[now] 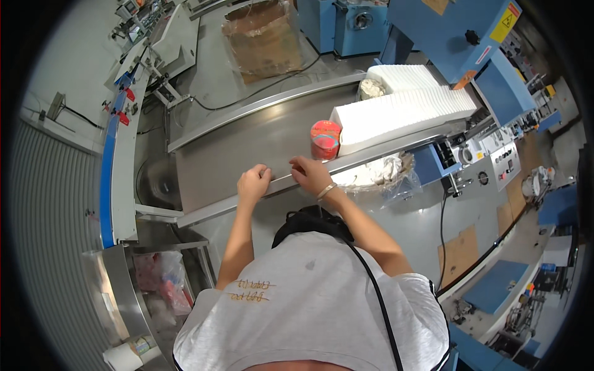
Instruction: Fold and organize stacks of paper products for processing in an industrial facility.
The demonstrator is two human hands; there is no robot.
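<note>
My left hand (254,182) is over the near rail of a metal conveyor-like trough (229,145), its fingers curled closed. Whether something small is inside that grip is hidden. To its right, my right hand (312,175) hovers by the same rail, fingers loosely bent and apart, with nothing visible in them. A band circles the right wrist. Just beyond the right hand stands a round red container (325,140), leaning against the end of a long row of nested white pieces (402,117). A second white row (405,77) lies behind it.
A crumpled pale wrapped bundle (371,89) sits at the rows' far left end. Below the near rail is a plastic-lined container of white material (383,172). Blue machinery (458,37) rises at the far right. A cardboard box (263,43) stands beyond the trough; a blue-edged bench (111,179) flanks the left.
</note>
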